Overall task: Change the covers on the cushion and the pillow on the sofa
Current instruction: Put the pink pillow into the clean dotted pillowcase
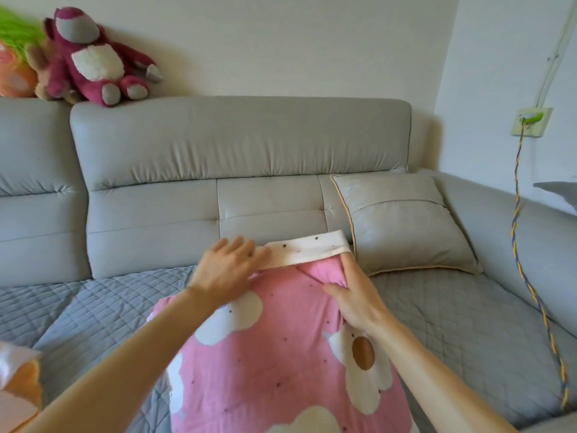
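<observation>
Where the pillow [274, 385] runs past the lower edge of the view, its near end is cut off. It lies lengthwise on the seat of the sofa [237, 145], inside a pink cover [296, 310]. At the far end a white dotted band [312, 250] shows; whether it is the pillow or a flap cannot be told. The left hand [231, 267] rests flat on that band, fingers straight, grasping nothing. The right hand [354, 296] pinches a fold of the pink cover, its fingertips hidden under the band. The grey cushion [402, 223] leans in the sofa's right corner, just beside the band. Open seat lies on both sides. An orange cloth [22, 389] is cut off at lower left.
</observation>
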